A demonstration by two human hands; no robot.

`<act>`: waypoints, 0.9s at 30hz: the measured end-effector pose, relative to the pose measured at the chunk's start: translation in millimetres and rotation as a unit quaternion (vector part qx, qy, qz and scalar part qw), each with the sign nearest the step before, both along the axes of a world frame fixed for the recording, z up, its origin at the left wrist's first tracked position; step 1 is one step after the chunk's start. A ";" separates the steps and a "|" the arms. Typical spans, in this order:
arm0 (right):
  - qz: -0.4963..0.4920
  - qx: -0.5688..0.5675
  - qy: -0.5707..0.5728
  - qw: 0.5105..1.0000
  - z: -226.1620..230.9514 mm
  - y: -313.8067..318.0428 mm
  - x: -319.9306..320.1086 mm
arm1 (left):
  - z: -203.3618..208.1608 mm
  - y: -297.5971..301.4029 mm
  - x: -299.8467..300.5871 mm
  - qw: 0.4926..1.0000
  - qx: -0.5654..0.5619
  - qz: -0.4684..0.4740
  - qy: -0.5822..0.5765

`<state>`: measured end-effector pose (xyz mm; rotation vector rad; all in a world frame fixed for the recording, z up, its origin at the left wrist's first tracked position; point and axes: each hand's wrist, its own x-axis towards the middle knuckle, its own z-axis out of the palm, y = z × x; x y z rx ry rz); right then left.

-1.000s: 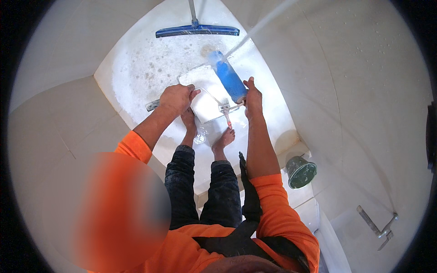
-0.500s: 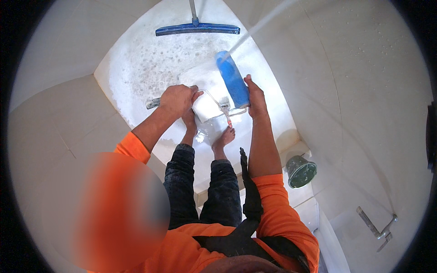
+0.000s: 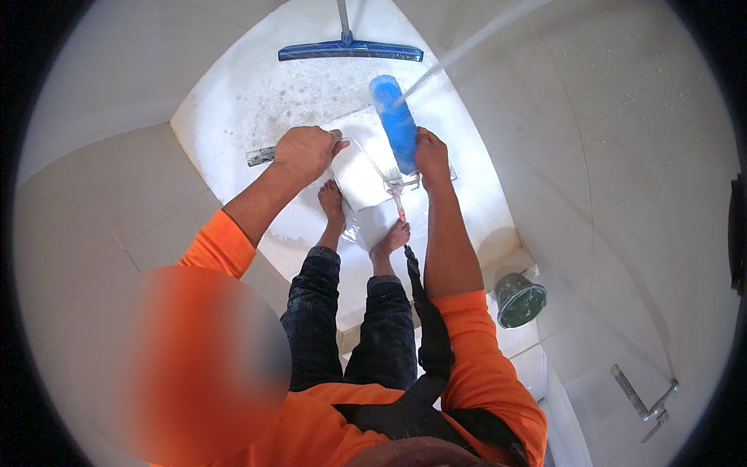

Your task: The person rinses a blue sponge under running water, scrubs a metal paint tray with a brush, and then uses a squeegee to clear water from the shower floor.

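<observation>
A paint roller with a fluffy blue sleeve (image 3: 394, 115) is held between my hands under a stream of water (image 3: 484, 33). My left hand (image 3: 306, 151) is closed round its handle, whose speckled end (image 3: 261, 156) sticks out to the left. From that fist the bent wire frame (image 3: 366, 157) runs to the sleeve's near end. My right hand (image 3: 433, 158) grips the lower part of the sleeve from the right. Just below the sleeve, a paintbrush (image 3: 400, 204) with pale bristles lies near my right foot, partly behind the wire. A bright white sheet or panel (image 3: 359, 173) lies underneath.
A blue floor squeegee (image 3: 350, 51) rests at the far end of the wet white floor (image 3: 233, 117). To the right stands a dark green bucket (image 3: 520, 302) with pale smears. A metal tap (image 3: 660, 404) juts from the tiled wall (image 3: 607, 233) at the lower right.
My right hand has shifted up and closed round the sleeve's lower part. The left hand and handle have risen slightly. The view has moved a little, so squeegee and bucket appear farther right.
</observation>
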<state>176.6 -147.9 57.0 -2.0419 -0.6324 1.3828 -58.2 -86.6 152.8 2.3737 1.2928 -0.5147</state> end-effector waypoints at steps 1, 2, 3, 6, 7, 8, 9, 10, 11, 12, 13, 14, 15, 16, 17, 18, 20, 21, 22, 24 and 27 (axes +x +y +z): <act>-0.044 0.011 0.014 0.999 -22.4 -6.1 11.1 | 1.0 2.3 5.8 1.000 -0.005 -0.003 -0.001; -0.083 0.021 0.035 0.996 -28.6 -6.9 14.2 | 1.1 3.0 6.2 1.000 0.001 -0.007 -0.005; -0.060 0.021 -0.009 0.998 -33.7 -8.6 21.0 | 0.9 3.8 7.0 1.000 0.006 -0.012 -0.010; 0.013 0.033 -0.066 0.997 12.2 -2.4 7.7 | -3.2 0.9 -5.8 1.000 0.006 -0.001 -0.007; 0.047 0.044 -0.065 0.996 28.6 -4.9 4.9 | -4.0 1.5 -7.0 1.000 0.005 0.003 -0.010; 0.080 0.054 -0.063 0.993 39.7 -8.4 2.1 | -5.9 0.5 -8.2 1.000 0.010 0.004 -0.009; 0.115 0.064 -0.059 0.990 43.5 -9.7 -0.2 | -8.2 -1.2 -10.2 1.000 0.015 0.005 -0.007; 0.082 0.048 -0.003 0.995 37.9 -9.1 2.9 | -8.9 1.0 -9.6 1.000 0.021 0.003 -0.010; 0.049 0.033 0.055 0.997 22.0 -12.3 9.8 | -5.3 2.8 -5.9 1.000 -0.001 0.004 0.003; 0.017 0.017 0.113 0.993 6.4 -15.7 16.2 | 0.1 5.4 -1.2 1.000 -0.022 0.005 0.017; -0.035 0.029 0.169 0.985 -10.6 -18.6 21.6 | 4.0 8.7 2.1 0.999 -0.043 0.005 0.031; -0.086 0.041 0.224 0.970 -27.3 -20.7 25.4 | 5.1 12.1 2.6 0.999 -0.045 0.006 0.028; -0.135 0.053 0.280 0.949 -35.5 -21.7 27.9 | 5.5 13.2 3.3 0.999 -0.047 0.008 0.026; -0.113 0.043 0.228 0.966 -30.1 -19.2 24.8 | 5.6 12.4 2.6 0.998 -0.050 0.012 0.027; -0.090 0.032 0.176 0.980 -14.4 -13.2 17.1 | 6.9 12.2 0.8 0.998 -0.050 0.012 0.032; -0.068 0.021 0.124 0.990 0.1 -9.0 9.6 | 8.4 12.4 -0.6 0.998 -0.050 0.011 0.035; 0.009 0.053 0.062 0.997 21.4 -10.1 1.0 | 9.8 12.4 -1.0 0.998 -0.052 0.007 0.035; 0.048 0.069 0.030 0.996 29.0 -10.7 -2.8 | 7.3 10.8 -2.8 0.998 -0.055 0.006 0.035; 0.044 0.034 0.026 0.998 35.3 -8.2 -5.1 | 5.5 11.8 -4.0 0.998 -0.058 0.002 0.033; 0.001 0.005 0.073 0.997 36.6 -6.1 -5.7 | 5.6 13.6 -5.4 0.997 -0.076 0.012 0.030; 0.047 0.036 -0.048 0.997 18.9 -11.3 -8.4 | -9.9 10.5 -8.2 0.998 -0.064 0.025 -0.013</act>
